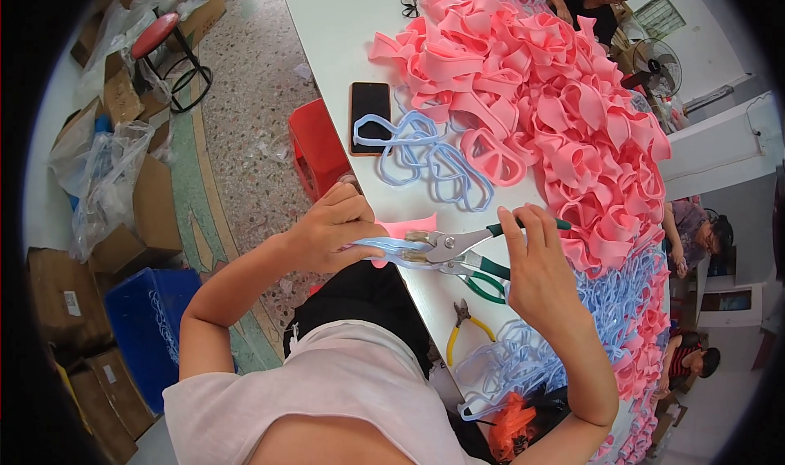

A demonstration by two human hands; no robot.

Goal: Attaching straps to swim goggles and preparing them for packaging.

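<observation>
My left hand (339,232) pinches a light blue elastic strap (372,244) together with a pink soft band (413,225). In my right hand (544,273) is a pair of pliers (450,243) with dark green handles. The handles are spread, and the metal jaws reach over the strap and band beside my left fingers; whether they bite on them I cannot tell. Past my hands lie loose light blue straps (417,150), partly over a phone (370,114). A green-handled tool (488,288) lies beneath the pliers, and yellow-handled nippers (462,326) lie nearer me.
A large heap of pink bands (523,81) covers the table's far right side. Blue straps (531,350) are piled at the right, by an orange plastic bag (513,424). Left of the white table (327,15) stand a red stool (319,146) and a blue crate (147,301). Several people sit around.
</observation>
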